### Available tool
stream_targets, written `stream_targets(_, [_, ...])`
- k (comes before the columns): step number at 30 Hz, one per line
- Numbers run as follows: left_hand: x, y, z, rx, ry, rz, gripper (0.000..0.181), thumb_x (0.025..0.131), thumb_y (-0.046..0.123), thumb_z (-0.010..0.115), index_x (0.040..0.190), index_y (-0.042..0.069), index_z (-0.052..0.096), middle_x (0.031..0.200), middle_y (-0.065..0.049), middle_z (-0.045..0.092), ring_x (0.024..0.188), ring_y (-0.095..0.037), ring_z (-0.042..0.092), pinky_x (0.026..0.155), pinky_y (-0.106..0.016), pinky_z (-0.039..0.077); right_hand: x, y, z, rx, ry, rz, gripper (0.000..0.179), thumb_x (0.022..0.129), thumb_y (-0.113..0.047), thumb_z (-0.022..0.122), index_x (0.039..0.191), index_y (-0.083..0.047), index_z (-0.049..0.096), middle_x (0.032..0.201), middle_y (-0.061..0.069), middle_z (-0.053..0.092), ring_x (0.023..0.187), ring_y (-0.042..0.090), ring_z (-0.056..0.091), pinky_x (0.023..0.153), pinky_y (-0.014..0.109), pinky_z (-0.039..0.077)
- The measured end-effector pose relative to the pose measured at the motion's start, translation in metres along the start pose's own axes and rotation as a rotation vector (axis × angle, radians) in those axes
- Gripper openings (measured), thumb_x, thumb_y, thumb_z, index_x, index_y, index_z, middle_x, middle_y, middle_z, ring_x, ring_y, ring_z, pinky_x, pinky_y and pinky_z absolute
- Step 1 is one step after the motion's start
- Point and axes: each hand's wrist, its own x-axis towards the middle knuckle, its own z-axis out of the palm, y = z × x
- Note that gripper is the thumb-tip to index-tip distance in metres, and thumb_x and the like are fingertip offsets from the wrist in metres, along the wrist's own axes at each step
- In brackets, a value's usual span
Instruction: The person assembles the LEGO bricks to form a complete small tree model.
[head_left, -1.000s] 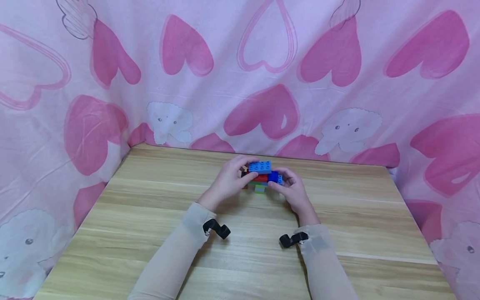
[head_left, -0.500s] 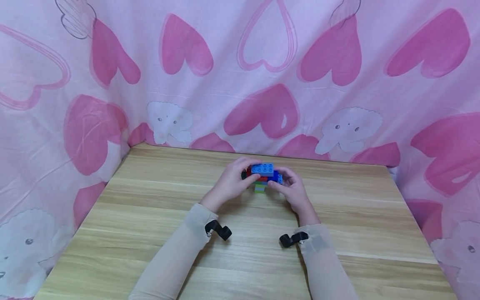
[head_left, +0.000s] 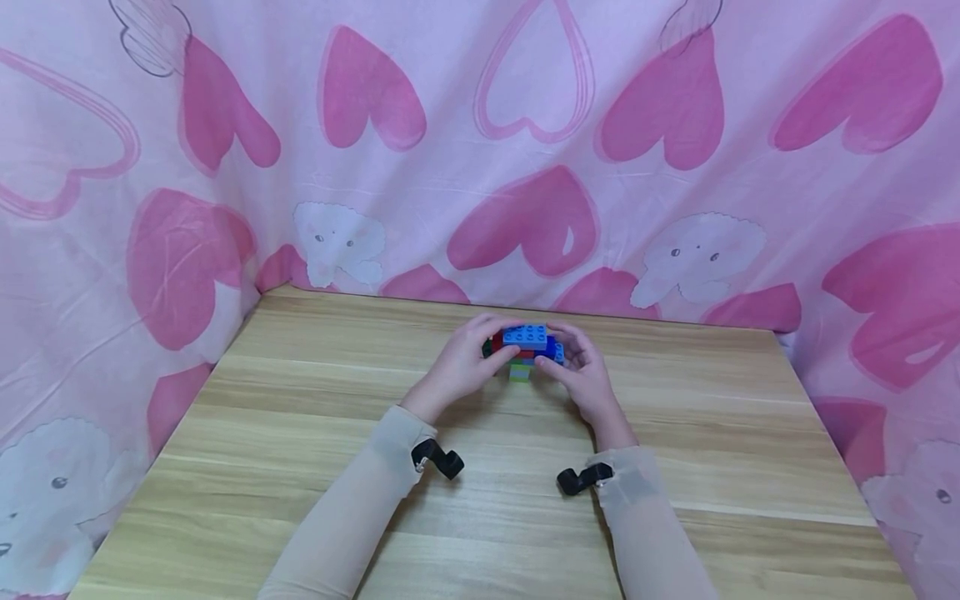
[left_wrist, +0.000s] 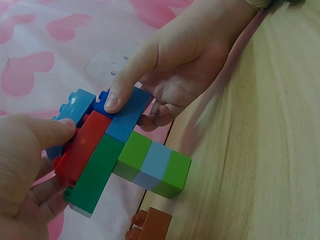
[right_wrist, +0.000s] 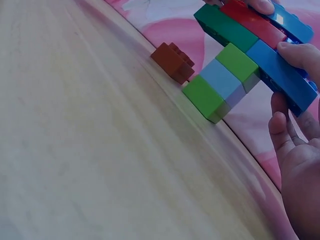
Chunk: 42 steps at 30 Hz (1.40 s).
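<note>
My left hand (head_left: 457,362) pinches a light blue brick (head_left: 525,337) at the top of a toy brick stack. Its thumb lies on the brick's side; I cannot tell whether that brick is fully seated. Below it, a red brick (left_wrist: 85,142) and a dark blue brick (left_wrist: 101,105) sit over a green brick (left_wrist: 95,175) and a mid-blue brick (left_wrist: 127,115). These rest on a column (right_wrist: 220,82) of lime, pale blue and lime bricks. My right hand (head_left: 588,379) grips the stack's blue right end, thumb in front, fingers behind.
A brown brick (right_wrist: 172,62) lies on the wooden table (head_left: 480,517) near its back edge, beside the column; my left hand hides it in the head view. Behind the table hangs a pink heart-patterned cloth (head_left: 525,217).
My left hand and the light blue brick have shifted slightly right and down over the stack, mostly during the first half second. My right hand has hardly moved.
</note>
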Motion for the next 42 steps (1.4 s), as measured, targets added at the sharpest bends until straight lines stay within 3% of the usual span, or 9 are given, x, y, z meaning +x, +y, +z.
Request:
stream_targets(7, [0.000, -0.002, 0.004, 0.026, 0.024, 0.014, 0.042, 0.107, 0.023, 0.074, 0.148, 0.015, 0.068, 0.141, -0.008, 0.067, 0.129, -0.026, 0.064, 0.112, -0.047, 0.053, 0.001, 0.001, 0.006, 0.036, -0.001, -0.073, 0.062, 0.100, 0.006, 0.074, 0.157, -0.004, 0.050, 0.146, 0.026, 0.059, 0.124, 0.020, 0.065, 0.103, 0.026, 0.056])
stream_targets(12, [0.001, -0.003, 0.007, 0.046, 0.039, 0.035, 0.042, 0.107, 0.022, 0.074, 0.149, 0.016, 0.068, 0.139, -0.009, 0.067, 0.127, -0.026, 0.065, 0.109, -0.047, 0.055, 0.001, 0.004, 0.008, 0.050, -0.025, -0.134, 0.057, 0.103, 0.008, 0.069, 0.156, -0.002, 0.051, 0.140, 0.016, 0.063, 0.119, 0.018, 0.065, 0.100, 0.026, 0.058])
stream_targets(16, [0.001, -0.003, 0.008, 0.057, 0.043, 0.048, 0.042, 0.107, 0.021, 0.074, 0.149, 0.016, 0.068, 0.139, -0.010, 0.067, 0.126, -0.027, 0.065, 0.108, -0.047, 0.055, 0.001, 0.004, 0.007, 0.002, -0.021, -0.156, 0.046, 0.110, -0.001, 0.061, 0.155, -0.003, 0.052, 0.135, 0.008, 0.066, 0.114, 0.016, 0.065, 0.092, 0.025, 0.057])
stream_targets(20, [0.001, -0.003, 0.008, 0.067, 0.048, 0.055, 0.043, 0.107, 0.021, 0.074, 0.149, 0.015, 0.067, 0.139, -0.011, 0.067, 0.127, -0.028, 0.065, 0.109, -0.047, 0.054, 0.001, 0.003, 0.008, -0.060, 0.007, -0.146, 0.038, 0.116, -0.012, 0.054, 0.153, -0.005, 0.055, 0.132, 0.003, 0.067, 0.111, 0.016, 0.062, 0.088, 0.024, 0.054])
stream_targets(25, [0.000, -0.002, 0.010, 0.073, 0.055, 0.050, 0.042, 0.108, 0.022, 0.073, 0.149, 0.016, 0.067, 0.139, -0.009, 0.068, 0.129, -0.026, 0.065, 0.112, -0.046, 0.053, 0.002, 0.002, 0.010, -0.091, 0.018, -0.137, 0.037, 0.118, -0.016, 0.052, 0.152, -0.006, 0.057, 0.134, -0.001, 0.066, 0.116, 0.017, 0.062, 0.093, 0.023, 0.053])
stream_targets(33, [-0.001, -0.005, 0.012, 0.074, 0.068, 0.065, 0.042, 0.108, 0.023, 0.072, 0.149, 0.016, 0.068, 0.139, -0.007, 0.068, 0.129, -0.025, 0.065, 0.112, -0.045, 0.053, 0.002, 0.002, 0.011, -0.080, 0.049, -0.099, 0.035, 0.116, -0.018, 0.057, 0.149, -0.007, 0.060, 0.128, -0.003, 0.067, 0.107, 0.018, 0.062, 0.083, 0.026, 0.057])
stream_targets(42, [-0.001, -0.006, 0.012, 0.070, 0.074, 0.074, 0.041, 0.108, 0.024, 0.073, 0.149, 0.017, 0.068, 0.140, -0.007, 0.068, 0.129, -0.026, 0.066, 0.112, -0.046, 0.053, 0.002, 0.000, 0.012, -0.051, 0.057, -0.076, 0.035, 0.114, -0.018, 0.060, 0.148, -0.006, 0.061, 0.128, -0.002, 0.067, 0.111, 0.019, 0.063, 0.087, 0.024, 0.058])
